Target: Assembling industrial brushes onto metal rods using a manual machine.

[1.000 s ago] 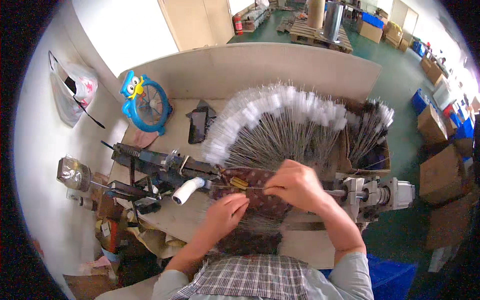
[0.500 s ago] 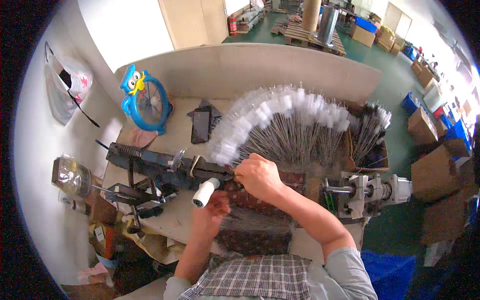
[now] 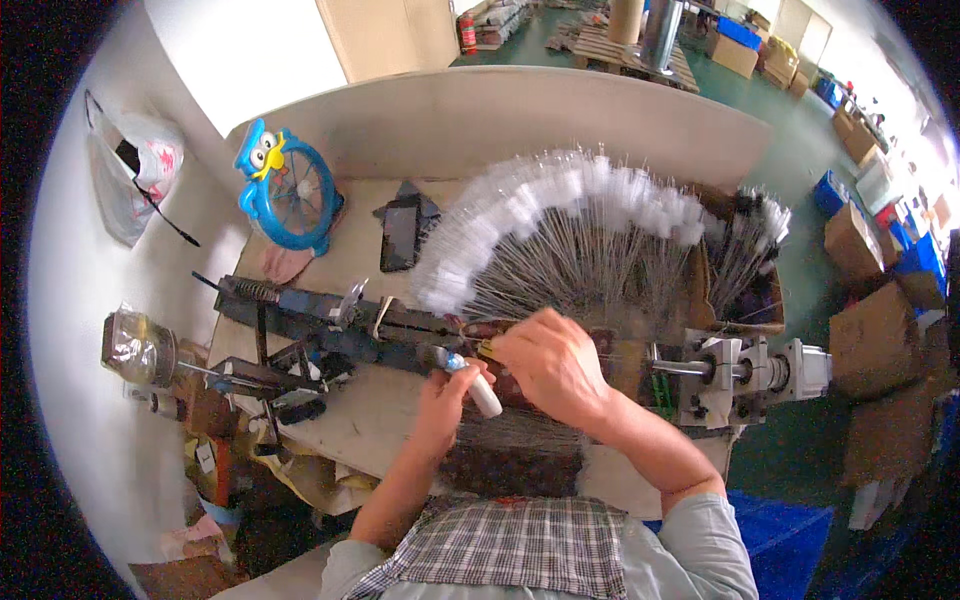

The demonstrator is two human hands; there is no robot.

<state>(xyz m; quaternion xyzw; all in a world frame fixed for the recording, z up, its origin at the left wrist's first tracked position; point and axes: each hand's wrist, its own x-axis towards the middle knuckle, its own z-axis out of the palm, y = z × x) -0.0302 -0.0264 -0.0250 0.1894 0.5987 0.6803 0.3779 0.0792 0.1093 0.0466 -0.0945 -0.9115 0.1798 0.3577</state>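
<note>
Handle (image 3: 487,398) looks light, stiff, maybe slick; we'd hold it mid-length. Our left grip (image 3: 438,408) pinches its upper end. Right grip (image 3: 548,366) curled, can't tell on what.

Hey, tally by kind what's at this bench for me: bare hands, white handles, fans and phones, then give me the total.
Bare hands, left hand and right hand: 2
White cylindrical handle: 1
Round blue plastic fan with a yellow beak: 1
Black rectangular phone: 1
Total: 5
</note>
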